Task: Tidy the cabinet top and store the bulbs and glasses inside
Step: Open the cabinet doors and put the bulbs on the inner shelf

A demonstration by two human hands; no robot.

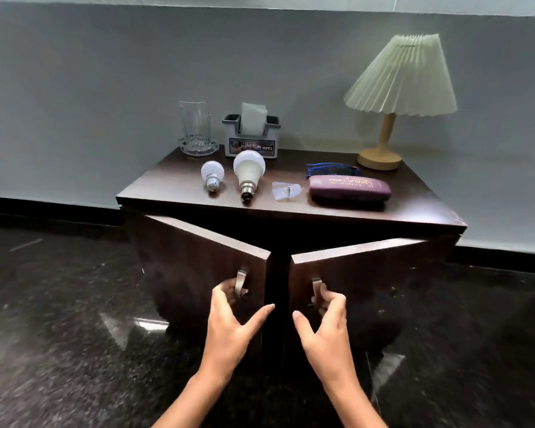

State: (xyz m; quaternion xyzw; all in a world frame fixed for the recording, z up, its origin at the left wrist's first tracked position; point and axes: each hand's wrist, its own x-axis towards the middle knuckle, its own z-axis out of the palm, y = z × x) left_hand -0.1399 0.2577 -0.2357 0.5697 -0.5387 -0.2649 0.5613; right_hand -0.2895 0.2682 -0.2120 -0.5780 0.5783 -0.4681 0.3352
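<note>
A dark wooden cabinet (291,208) stands against the wall with both doors partly swung outward. My left hand (232,316) grips the metal handle of the left door (198,264); my right hand (328,319) grips the handle of the right door (368,267). On top lie a small white bulb (212,174) and a larger white bulb (248,171), side by side. Blue-framed glasses (332,168) rest behind a purple glasses case (349,188). The cabinet's inside is dark and hidden.
A clear glass mug (196,129) and a tissue holder (251,135) stand at the back left. A small clear packet with a hook (286,190) lies mid-top. A pleated-shade lamp (393,97) stands at the back right. Glossy dark floor surrounds the cabinet.
</note>
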